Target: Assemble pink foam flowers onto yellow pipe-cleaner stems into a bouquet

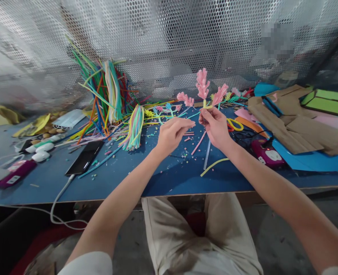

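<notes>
My right hand (215,124) is closed around a pink pipe-cleaner flower (202,84), pinching its stem below a yellow wrapped part. Pink fuzzy sprigs stand upright and to the right above the fingers. Another pink sprig (185,99) shows on the left; whether it is joined to the rest I cannot tell. A clear thin stick (207,154) extends down below the right hand. Just left of it, my left hand (173,133) has its fingers pressed together, pointing right; anything between the fingertips is hidden. A pale yellow pipe cleaner (213,167) lies beneath the right wrist.
Bundled pipe cleaners (113,91) rise at back left, beside a shorter pastel bundle (134,128). A phone (84,158) with a cable lies left. Yellow-handled scissors (235,124), a purple power strip (268,152) and brown paper (295,122) are right. Perforated metal (157,49) stands behind.
</notes>
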`<state>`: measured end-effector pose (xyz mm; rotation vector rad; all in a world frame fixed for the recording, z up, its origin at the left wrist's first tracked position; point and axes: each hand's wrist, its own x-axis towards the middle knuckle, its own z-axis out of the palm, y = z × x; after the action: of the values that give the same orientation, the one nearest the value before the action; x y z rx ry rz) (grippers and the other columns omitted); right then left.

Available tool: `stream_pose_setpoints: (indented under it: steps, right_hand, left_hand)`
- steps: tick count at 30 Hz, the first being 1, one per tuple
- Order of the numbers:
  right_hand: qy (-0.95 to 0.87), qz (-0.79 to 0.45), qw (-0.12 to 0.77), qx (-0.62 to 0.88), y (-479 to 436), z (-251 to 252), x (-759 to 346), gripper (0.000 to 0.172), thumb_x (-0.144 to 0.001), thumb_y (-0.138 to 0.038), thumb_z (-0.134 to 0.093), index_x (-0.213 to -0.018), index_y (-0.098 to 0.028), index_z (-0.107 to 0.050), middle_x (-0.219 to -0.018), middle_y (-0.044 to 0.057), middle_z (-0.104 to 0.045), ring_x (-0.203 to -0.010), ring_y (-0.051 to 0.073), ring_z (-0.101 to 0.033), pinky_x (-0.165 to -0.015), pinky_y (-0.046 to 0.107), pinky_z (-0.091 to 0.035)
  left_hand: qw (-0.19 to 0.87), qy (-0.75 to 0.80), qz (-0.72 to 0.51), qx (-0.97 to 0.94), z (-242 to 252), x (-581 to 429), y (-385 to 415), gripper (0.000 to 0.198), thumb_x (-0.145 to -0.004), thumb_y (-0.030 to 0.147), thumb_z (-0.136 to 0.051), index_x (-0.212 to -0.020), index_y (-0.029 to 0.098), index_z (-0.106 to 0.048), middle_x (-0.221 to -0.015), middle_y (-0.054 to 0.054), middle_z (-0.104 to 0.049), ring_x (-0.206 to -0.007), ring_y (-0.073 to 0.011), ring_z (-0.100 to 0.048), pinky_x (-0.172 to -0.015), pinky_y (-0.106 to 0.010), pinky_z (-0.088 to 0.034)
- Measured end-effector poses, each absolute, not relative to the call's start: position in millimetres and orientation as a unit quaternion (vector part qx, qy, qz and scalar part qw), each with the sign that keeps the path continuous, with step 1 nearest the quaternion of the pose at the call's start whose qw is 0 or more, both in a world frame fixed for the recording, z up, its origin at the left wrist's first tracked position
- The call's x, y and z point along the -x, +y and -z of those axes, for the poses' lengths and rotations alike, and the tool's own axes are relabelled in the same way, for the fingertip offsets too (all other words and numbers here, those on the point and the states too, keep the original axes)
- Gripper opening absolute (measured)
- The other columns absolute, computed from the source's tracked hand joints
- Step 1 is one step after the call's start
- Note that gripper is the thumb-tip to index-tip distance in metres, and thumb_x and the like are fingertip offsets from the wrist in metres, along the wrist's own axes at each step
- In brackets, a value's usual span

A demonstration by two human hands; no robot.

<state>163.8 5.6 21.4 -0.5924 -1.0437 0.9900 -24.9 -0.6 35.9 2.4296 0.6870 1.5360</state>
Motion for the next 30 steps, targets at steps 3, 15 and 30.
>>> stream_pose_setpoints:
  steps: [3, 15, 30]
  right_hand:
    - [-0.426, -0.499, 0.697, 0.289, 3.0, -23.0, -163.6, 0.033, -0.069, -0.049, -0.089, -0.082, -0.025, -0.071, -0.078, -0.004, -0.061, -0.068, 0.009, -0.054, -0.062, 0.024, -0.048]
    - [-0.417, -0.534, 0.677, 0.287, 2.5, -18.0, -160.3, 0.031, -0.064, -0.044, -0.093, -0.081, -0.023, -0.077, -0.076, -0.004, -0.064, -0.067, 0.007, -0.052, -0.062, 0.022, -0.045]
    - [-0.466, -0.520, 0.658, 0.281, 0.9, -11.0, -151.0, 0.031, -0.068, -0.043, -0.090, -0.089, -0.024, -0.080, -0.076, -0.003, -0.064, -0.069, 0.011, -0.050, -0.068, 0.028, -0.044]
  left_hand:
    - [0.212, 0.295, -0.527, -0.768, -30.6, 14.9, 1.2, 0.026, -0.098, 0.044, -0.064, -0.102, 0.022, -0.077, -0.094, -0.005, -0.080, -0.070, -0.0134, -0.070, -0.066, -0.027, -0.056]
    - [0.505, 0.280, -0.548, -0.605, -12.2, 2.2, 14.2, 0.029, -0.090, 0.033, -0.075, -0.112, 0.018, -0.063, -0.110, -0.008, -0.075, -0.098, -0.0171, -0.075, -0.099, -0.037, -0.060]
    - [0.531, 0.325, -0.568, -0.538, -19.3, 2.0, 7.7, 0.042, -0.079, 0.043, -0.085, -0.104, 0.020, -0.061, -0.084, 0.002, -0.065, -0.052, -0.0027, -0.042, -0.042, -0.015, -0.032]
